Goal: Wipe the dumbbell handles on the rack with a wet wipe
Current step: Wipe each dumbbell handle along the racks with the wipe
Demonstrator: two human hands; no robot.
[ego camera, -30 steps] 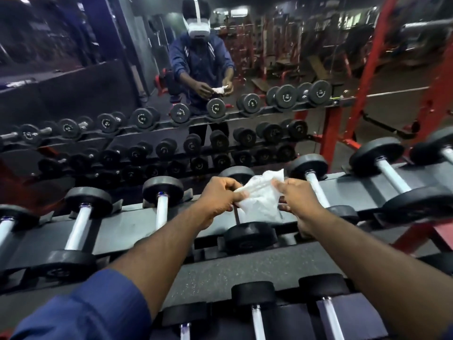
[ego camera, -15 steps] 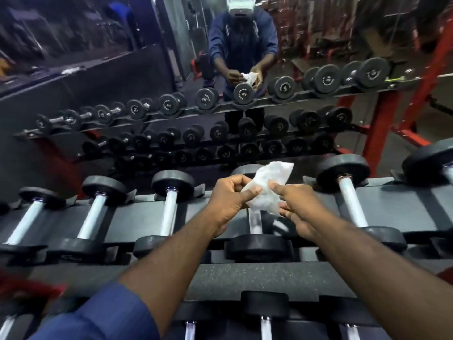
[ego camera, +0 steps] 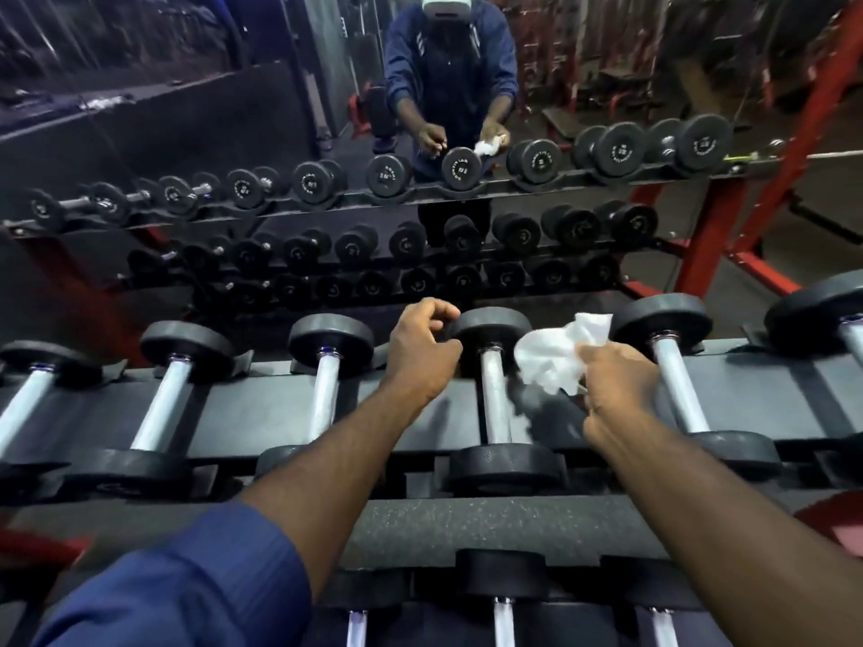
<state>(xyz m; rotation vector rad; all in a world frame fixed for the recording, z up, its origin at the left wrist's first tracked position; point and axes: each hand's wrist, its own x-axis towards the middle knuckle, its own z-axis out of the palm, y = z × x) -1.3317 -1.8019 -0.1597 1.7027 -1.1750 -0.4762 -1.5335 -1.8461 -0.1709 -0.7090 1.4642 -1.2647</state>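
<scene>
A row of black dumbbells with silver handles lies across the top shelf of the rack (ego camera: 766, 394). The middle dumbbell's handle (ego camera: 495, 399) runs between my two hands. My right hand (ego camera: 616, 385) grips a crumpled white wet wipe (ego camera: 555, 357) just right of that handle, and the wipe hangs close beside it. My left hand (ego camera: 422, 352) hovers left of the handle near the far weight head, fingers loosely curled, holding nothing.
More dumbbells sit to either side, such as one at the left (ego camera: 322, 394) and one at the right (ego camera: 677, 385). A lower shelf (ego camera: 467, 525) holds further dumbbells. A mirror (ego camera: 187, 109) behind the rack reflects it and me. Red frame posts (ego camera: 710, 235) stand at right.
My left hand let go of the wipe and moved left. My right hand now holds the wipe alone and has lowered it beside the middle handle. The view tilted downward.
</scene>
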